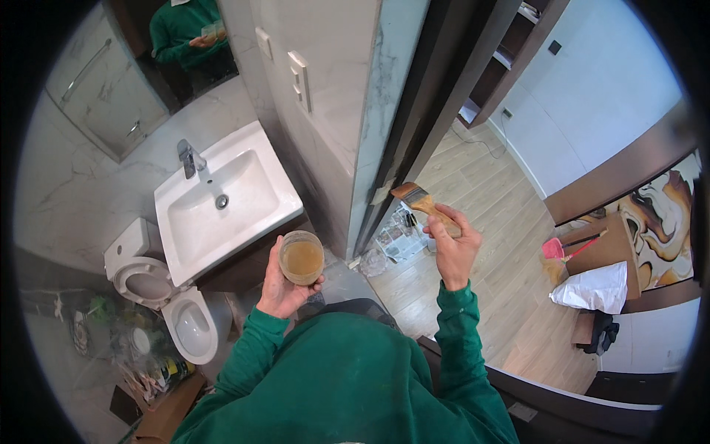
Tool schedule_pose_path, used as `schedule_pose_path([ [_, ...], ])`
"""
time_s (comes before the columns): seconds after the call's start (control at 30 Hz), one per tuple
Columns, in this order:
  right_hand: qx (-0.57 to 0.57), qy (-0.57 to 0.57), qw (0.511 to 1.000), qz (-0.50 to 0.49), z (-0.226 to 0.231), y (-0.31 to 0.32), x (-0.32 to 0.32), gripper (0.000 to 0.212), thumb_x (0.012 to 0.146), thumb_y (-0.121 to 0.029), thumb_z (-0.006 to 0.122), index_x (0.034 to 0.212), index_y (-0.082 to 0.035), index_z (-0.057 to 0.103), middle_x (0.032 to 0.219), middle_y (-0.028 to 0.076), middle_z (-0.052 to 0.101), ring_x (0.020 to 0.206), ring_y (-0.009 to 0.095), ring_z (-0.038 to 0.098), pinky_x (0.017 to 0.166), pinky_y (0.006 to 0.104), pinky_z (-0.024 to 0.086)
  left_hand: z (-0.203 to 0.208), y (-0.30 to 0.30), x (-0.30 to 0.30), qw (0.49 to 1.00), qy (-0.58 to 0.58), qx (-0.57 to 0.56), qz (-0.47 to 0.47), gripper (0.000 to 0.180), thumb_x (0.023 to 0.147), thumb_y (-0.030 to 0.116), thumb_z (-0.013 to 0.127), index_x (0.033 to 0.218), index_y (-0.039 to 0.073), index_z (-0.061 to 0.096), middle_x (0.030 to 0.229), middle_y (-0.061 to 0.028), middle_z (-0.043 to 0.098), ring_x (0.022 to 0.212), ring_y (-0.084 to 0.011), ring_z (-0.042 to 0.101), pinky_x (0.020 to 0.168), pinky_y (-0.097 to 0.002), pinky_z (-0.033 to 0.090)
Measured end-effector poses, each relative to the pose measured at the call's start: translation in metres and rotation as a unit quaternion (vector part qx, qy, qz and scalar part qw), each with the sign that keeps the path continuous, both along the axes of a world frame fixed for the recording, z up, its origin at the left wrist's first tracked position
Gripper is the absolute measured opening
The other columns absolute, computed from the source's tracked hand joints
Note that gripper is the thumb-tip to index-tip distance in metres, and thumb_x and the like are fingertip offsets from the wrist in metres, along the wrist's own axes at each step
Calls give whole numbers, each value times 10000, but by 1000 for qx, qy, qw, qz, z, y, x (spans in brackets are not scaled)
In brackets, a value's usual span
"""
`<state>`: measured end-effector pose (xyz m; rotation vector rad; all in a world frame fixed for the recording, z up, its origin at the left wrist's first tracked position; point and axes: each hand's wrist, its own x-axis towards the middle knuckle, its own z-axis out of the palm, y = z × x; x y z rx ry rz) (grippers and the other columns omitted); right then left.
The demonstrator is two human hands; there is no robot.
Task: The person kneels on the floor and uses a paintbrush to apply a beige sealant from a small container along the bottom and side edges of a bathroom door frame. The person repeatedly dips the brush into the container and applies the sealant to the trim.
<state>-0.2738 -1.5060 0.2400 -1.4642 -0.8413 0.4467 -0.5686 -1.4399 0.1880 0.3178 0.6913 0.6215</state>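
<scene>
In my left hand point(278, 290) I hold a clear plastic cup point(302, 257) with cloudy yellow-brown liquid in it, fingers wrapped round its side. My right hand point(454, 248) grips the wooden handle of a flat paintbrush point(418, 198), its bristles pointing up and left. The bristle tip is close to the dark door frame point(399, 148); whether it touches the frame, I cannot tell. A pale patch point(381, 194) shows on the frame just left of the bristles.
A white washbasin point(248, 194) with a chrome tap point(188, 157) stands at left. Beyond it are a toilet point(144, 284) and bagged clutter point(137, 348). Through the doorway, a clear plastic sheet point(403, 237) lies on the wood floor. A white sack point(595, 290) and pink dustpan point(553, 249) are far right.
</scene>
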Motion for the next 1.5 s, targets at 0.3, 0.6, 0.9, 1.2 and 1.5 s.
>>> schedule_pose_path([
  [0.3, 101, -90, 991, 5, 89, 35, 2, 244, 880, -57, 731, 1102, 41, 707, 835, 84, 726, 745, 133, 697, 687, 256, 554, 1, 9, 4, 1000, -18, 3, -20, 658, 968, 700, 392, 1166, 115, 617, 939, -82, 646, 761, -256, 621, 659, -360, 485],
  [0.6, 326, 42, 944, -23, 122, 18, -12, 313, 897, 6, 683, 1200, 73, 645, 1020, 186, 702, 861, 225, 709, 819, 343, 574, -6, 3, 3, 1000, -13, -1, -24, 662, 959, 711, 394, 1192, 132, 616, 1001, -77, 651, 789, -259, 598, 684, -370, 479],
  [0.9, 341, 238, 909, 32, 85, 29, -21, 365, 935, 3, 655, 1293, 52, 603, 1082, 188, 696, 927, 257, 705, 855, 379, 568, -8, 3, 2, 999, -22, 16, -35, 659, 958, 709, 400, 1185, 131, 622, 989, -71, 658, 787, -269, 616, 682, -375, 481],
  [1.2, 259, 279, 925, 3, 76, 46, -26, 353, 941, -10, 658, 1282, 62, 608, 1071, 173, 697, 886, 227, 706, 804, 337, 568, -7, -2, 1, 999, -21, 7, -35, 682, 955, 720, 387, 1172, 117, 622, 975, -103, 656, 784, -265, 616, 680, -381, 487],
  [1.5, 293, 246, 924, 25, 79, 48, -24, 390, 936, -29, 675, 1297, 88, 586, 1073, 171, 698, 874, 224, 708, 796, 324, 566, -5, -6, 1, 999, -18, 14, -47, 665, 964, 709, 386, 1188, 128, 618, 985, -72, 654, 786, -260, 605, 684, -372, 475],
])
